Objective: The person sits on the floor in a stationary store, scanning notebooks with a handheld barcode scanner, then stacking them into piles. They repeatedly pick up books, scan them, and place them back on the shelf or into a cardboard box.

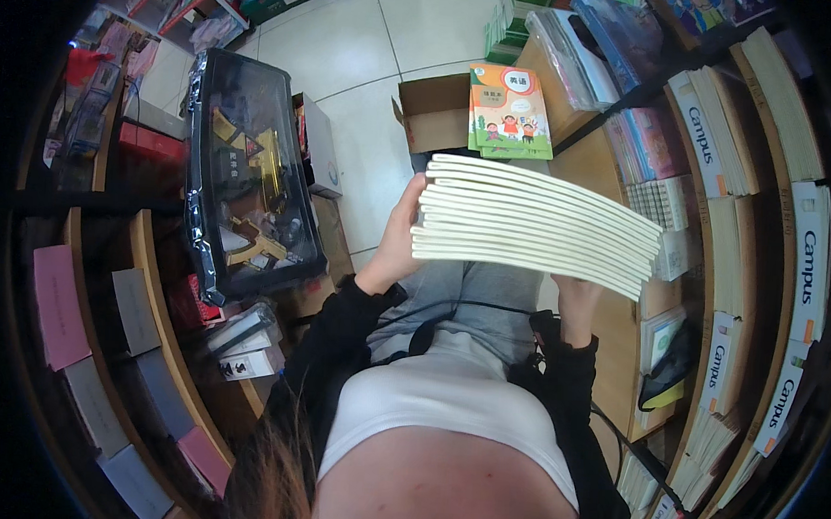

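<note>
A thick stack of thin cream-paged exercise books (pixel 526 222) is held level in front of my body, page edges facing me. My left hand (pixel 397 235) grips its left end, the fingers partly hidden behind the books. Under the right part of the stack is my right hand (pixel 579 293), supporting it from below, with most of its fingers out of sight. Just beyond the stack, orange and green exercise books with cartoon children on the cover (pixel 510 112) lie at the edge of an open cardboard box (pixel 434 109).
Shelves of notebooks (pixel 724 256) stand close on the right, with a wooden ledge (pixel 609 314) beside me. At the left are a black-framed clear case (pixel 261 172), a white box (pixel 321 146) and shelves (pixel 160 305) of coloured boxes. A black cable (pixel 469 303) crosses my lap.
</note>
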The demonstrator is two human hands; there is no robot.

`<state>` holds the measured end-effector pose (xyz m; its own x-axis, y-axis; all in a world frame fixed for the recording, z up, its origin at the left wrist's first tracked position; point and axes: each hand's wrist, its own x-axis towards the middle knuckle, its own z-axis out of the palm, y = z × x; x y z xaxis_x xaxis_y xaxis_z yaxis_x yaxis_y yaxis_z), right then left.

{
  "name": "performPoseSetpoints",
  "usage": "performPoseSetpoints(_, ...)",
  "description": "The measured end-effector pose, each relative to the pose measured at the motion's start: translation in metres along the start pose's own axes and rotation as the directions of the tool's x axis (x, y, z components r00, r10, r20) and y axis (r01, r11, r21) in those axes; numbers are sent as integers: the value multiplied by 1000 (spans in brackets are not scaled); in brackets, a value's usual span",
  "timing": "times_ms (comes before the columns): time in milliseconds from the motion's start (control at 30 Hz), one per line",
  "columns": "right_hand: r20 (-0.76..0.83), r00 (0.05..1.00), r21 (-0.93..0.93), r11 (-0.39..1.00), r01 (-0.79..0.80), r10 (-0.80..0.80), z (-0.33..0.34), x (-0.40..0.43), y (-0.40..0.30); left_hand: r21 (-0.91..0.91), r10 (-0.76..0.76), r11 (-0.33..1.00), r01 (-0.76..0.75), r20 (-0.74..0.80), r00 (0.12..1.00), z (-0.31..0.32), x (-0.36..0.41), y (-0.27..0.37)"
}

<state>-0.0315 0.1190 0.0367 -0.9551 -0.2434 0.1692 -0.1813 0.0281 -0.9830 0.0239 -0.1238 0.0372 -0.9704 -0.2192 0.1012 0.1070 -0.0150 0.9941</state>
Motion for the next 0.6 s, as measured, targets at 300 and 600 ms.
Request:
performPoseSetpoints(300,346,935,643,708,-291,70,-36,27,10,104,-94,990,90,35,995,-1,-4,-4)
performPoseSetpoints(600,336,925,769,515,-378,178,-6,37,69,148,89,984,-99,70,994,6,2,-9)
